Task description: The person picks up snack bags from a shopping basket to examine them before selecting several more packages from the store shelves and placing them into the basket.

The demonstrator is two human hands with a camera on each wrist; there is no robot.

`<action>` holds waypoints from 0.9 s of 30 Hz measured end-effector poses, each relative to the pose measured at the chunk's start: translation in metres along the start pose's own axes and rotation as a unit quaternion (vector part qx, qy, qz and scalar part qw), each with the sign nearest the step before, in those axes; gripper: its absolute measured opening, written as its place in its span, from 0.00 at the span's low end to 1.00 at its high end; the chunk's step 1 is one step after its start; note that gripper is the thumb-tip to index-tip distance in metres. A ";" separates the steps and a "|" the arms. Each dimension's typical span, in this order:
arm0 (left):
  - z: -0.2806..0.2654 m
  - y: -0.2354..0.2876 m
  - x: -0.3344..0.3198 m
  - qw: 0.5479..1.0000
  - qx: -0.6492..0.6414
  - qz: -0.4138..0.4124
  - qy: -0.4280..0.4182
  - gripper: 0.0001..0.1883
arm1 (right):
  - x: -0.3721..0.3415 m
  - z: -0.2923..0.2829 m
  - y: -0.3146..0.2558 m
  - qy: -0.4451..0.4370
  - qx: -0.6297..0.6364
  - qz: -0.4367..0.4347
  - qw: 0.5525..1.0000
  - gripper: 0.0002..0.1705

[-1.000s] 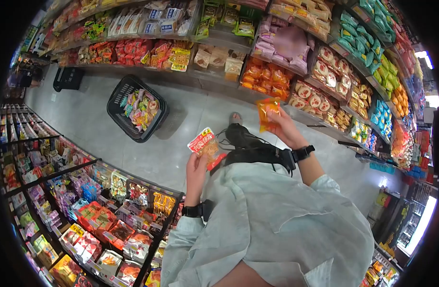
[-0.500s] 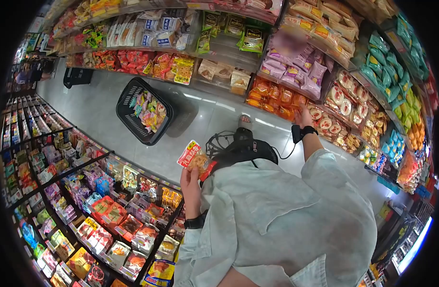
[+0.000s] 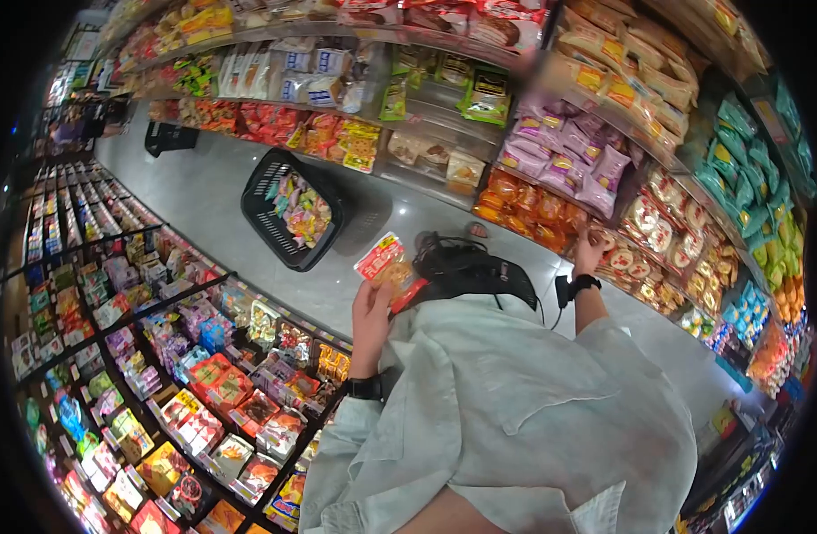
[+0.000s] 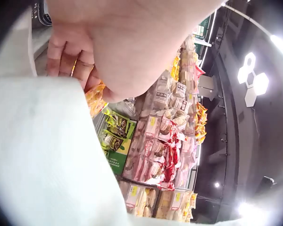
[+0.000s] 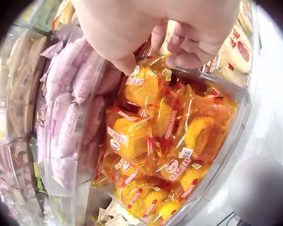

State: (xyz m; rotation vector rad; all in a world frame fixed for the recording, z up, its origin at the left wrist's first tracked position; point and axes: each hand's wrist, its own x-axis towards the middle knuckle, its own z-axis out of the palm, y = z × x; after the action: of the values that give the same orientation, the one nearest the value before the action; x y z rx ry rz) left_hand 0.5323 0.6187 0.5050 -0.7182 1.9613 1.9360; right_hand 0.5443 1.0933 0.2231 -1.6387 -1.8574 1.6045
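My left hand [image 3: 370, 325] pinches a red-and-white snack packet [image 3: 390, 261] by its lower end, in front of my waist. In the left wrist view only an orange bit of this packet [image 4: 95, 100] shows past the fingers and sleeve. My right hand [image 3: 589, 254] is at a shelf bin of orange-wrapped cakes [image 3: 524, 209]. The right wrist view has the thumb [image 5: 127, 66] at the edge of one orange cake packet [image 5: 142, 87], other fingers curled beside it. I cannot tell whether they pinch it.
Purple packets [image 5: 68, 108] fill the bin beside the orange cakes, and round white-and-red cakes [image 5: 238, 49] lie on the other side. A black basket [image 3: 259, 189] with several small packets stands on the floor. Low display racks [image 3: 150, 307] line the left side.
My right hand, which held up an orange packet a second ago, has moved to the orange bin and stays there. The left hand still holds its packet. The head view has shifted slightly.
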 end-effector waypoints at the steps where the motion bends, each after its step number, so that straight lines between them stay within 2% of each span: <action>1: 0.001 0.005 0.005 1.000 0.006 -0.008 0.003 0.11 | -0.009 0.000 0.001 0.005 0.025 -0.014 1.000 0.36; 2: 0.002 0.008 0.010 1.000 0.000 -0.015 0.009 0.11 | -0.016 -0.005 -0.001 0.010 0.050 -0.029 0.998 0.34; 3: 0.002 0.009 0.015 1.000 -0.007 -0.022 0.014 0.11 | -0.026 -0.009 -0.010 0.002 0.078 0.011 0.997 0.30; 4: 0.000 0.011 0.019 0.999 -0.013 -0.030 0.019 0.11 | -0.022 -0.008 0.000 0.031 0.073 -0.036 0.996 0.24; 7: -0.008 0.012 0.039 0.998 -0.040 -0.039 0.009 0.13 | -0.026 -0.020 0.010 0.020 0.095 -0.007 0.995 0.16; 8: -0.008 0.015 0.046 0.997 -0.060 -0.041 0.002 0.14 | -0.029 -0.020 0.014 0.030 0.110 -0.029 0.993 0.15; 9: -0.010 0.018 0.055 0.997 -0.065 -0.049 -0.001 0.15 | -0.030 -0.022 0.019 0.044 0.103 -0.022 0.994 0.14; 12: -0.015 0.032 0.084 0.987 -0.137 -0.083 0.014 0.10 | -0.047 -0.024 0.025 0.072 0.122 0.009 0.990 0.13; 16: -0.040 0.035 0.138 0.977 -0.183 -0.104 -0.020 0.09 | -0.061 -0.024 0.062 0.108 0.111 0.046 0.987 0.13; 19: -0.066 0.019 0.196 0.971 -0.192 -0.133 -0.054 0.08 | -0.085 -0.019 0.081 0.121 0.100 0.114 0.981 0.14; 22: -0.081 0.009 0.251 0.973 -0.147 -0.170 -0.053 0.10 | -0.120 -0.010 0.092 0.150 0.112 0.164 0.968 0.15; 27: -0.101 -0.006 0.338 0.960 -0.146 -0.219 -0.099 0.07 | -0.191 0.003 0.084 0.169 0.122 0.177 0.962 0.15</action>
State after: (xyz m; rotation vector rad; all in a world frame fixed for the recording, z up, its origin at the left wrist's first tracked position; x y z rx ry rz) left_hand 0.2681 0.4711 0.3248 -0.9024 1.2784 1.9402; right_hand 0.6630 0.9231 0.2474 -2.0546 -1.2014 1.4790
